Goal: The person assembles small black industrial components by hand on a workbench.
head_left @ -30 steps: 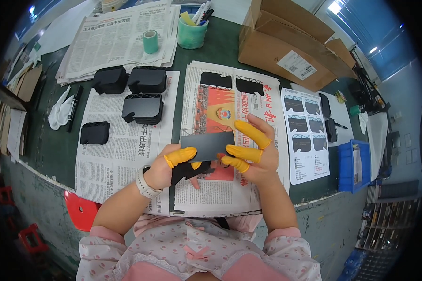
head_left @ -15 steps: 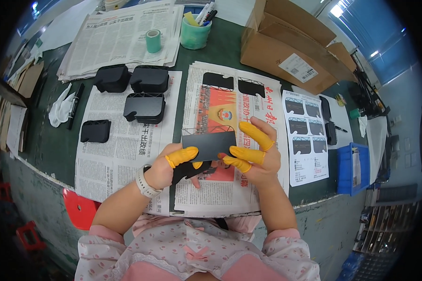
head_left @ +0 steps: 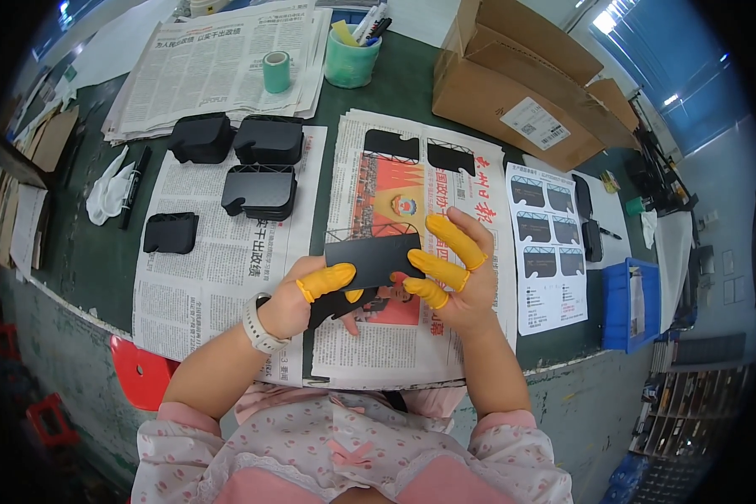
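Note:
My left hand (head_left: 289, 304), with yellow finger cots on its thumb and a finger, grips a thin black card-shaped plate (head_left: 376, 256) with an open lattice strip along its far edge. More black material (head_left: 329, 307) shows under that hand; its kind is partly hidden. My right hand (head_left: 462, 281), also in yellow finger cots, has its fingers apart, one fingertip at the plate's right edge. Two similar black plates (head_left: 392, 145) lie at the far end of the newspaper (head_left: 378, 357) below my hands. Several stacks of black plates (head_left: 259, 191) stand to the left.
Behind are a newspaper pile (head_left: 218, 71) with a green tape roll (head_left: 276, 72), a green pen cup (head_left: 349, 60) and an open cardboard box (head_left: 521, 92). To the right lie a printed sheet (head_left: 550, 294) and a blue bin (head_left: 617, 311). A red stool (head_left: 139, 374) stands below the table.
My right hand's thumb and fingers have spread a little and shifted slightly up at the plate's right edge. The plate has tilted slightly; my left hand keeps its grip.

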Demonstrator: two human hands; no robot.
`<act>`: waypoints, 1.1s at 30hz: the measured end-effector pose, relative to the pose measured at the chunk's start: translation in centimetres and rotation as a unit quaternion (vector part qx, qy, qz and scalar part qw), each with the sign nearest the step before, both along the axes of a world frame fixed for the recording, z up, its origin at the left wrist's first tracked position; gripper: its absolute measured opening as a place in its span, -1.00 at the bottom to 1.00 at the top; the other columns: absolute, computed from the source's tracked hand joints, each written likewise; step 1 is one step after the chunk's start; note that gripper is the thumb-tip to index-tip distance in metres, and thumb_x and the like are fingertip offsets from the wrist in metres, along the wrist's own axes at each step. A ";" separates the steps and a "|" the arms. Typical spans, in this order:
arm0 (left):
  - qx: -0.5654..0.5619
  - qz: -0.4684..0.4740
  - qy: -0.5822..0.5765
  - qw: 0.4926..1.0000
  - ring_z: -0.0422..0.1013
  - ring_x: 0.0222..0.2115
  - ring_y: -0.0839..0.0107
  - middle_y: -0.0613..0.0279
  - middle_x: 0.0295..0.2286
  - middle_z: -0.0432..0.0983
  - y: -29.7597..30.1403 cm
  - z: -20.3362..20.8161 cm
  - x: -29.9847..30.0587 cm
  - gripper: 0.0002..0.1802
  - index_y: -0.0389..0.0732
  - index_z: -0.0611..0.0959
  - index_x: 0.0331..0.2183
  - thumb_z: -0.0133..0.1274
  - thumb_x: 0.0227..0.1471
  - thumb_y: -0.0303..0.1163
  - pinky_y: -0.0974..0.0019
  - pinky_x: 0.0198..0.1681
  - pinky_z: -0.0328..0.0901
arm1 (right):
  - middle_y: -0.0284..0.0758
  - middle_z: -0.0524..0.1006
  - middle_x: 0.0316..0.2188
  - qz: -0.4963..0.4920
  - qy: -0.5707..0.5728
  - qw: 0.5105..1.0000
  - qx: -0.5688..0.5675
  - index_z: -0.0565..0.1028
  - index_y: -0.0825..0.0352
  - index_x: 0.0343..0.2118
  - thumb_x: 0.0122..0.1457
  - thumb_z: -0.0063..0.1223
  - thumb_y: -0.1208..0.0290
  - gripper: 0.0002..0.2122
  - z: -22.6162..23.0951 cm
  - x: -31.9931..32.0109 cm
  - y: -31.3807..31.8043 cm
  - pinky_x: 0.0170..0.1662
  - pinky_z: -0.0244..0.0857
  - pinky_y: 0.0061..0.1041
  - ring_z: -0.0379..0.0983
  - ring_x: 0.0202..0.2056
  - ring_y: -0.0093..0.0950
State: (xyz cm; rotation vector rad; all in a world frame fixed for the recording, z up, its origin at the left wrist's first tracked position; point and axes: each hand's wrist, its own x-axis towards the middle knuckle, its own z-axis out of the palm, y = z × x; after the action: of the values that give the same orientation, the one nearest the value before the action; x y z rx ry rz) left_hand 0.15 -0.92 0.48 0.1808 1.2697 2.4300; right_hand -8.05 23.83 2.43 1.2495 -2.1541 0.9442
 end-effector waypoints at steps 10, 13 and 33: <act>0.000 -0.007 0.017 1.000 0.52 -0.01 -0.04 -0.31 0.02 0.46 -0.2 -1.2 0.0 -0.31 -0.57 0.38 0.15 -0.13 0.31 -0.10 0.17 -0.42 0.60 | -0.17 0.56 0.05 -0.017 -0.095 0.991 -0.095 0.67 0.19 -0.20 -0.08 0.48 0.13 -0.61 1.1 0.5 -0.6 0.18 0.28 -0.15 0.33 0.19 -0.13; -0.009 -0.002 0.014 1.000 0.51 0.00 -0.05 -0.33 0.02 0.46 0.0 -0.5 0.1 -0.31 -0.58 0.40 0.14 -0.14 0.31 -0.09 0.18 -0.43 0.60 | -0.14 0.55 0.05 0.000 -0.014 1.000 0.009 0.67 0.18 -0.17 -0.10 0.50 0.18 -0.59 1.0 0.3 -0.2 0.19 0.28 -0.17 0.34 0.19 -0.15; 0.170 -0.058 -0.167 0.969 0.58 -0.21 0.02 -0.10 -0.18 0.57 1.2 -1.7 0.4 -0.47 -0.41 0.57 -0.04 -0.10 0.32 -0.09 -0.05 -0.49 0.56 | -0.25 0.46 0.14 0.173 -0.622 0.747 -0.158 0.34 0.36 0.21 -0.08 0.49 0.58 -0.26 -1.3 1.4 -2.4 0.03 0.46 -0.45 0.48 0.04 -0.49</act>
State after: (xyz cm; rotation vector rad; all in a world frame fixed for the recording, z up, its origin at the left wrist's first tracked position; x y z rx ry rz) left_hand 0.53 0.31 -1.25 -0.0602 0.6754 2.4293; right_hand -6.69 21.43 1.18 0.8823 -2.3617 2.7762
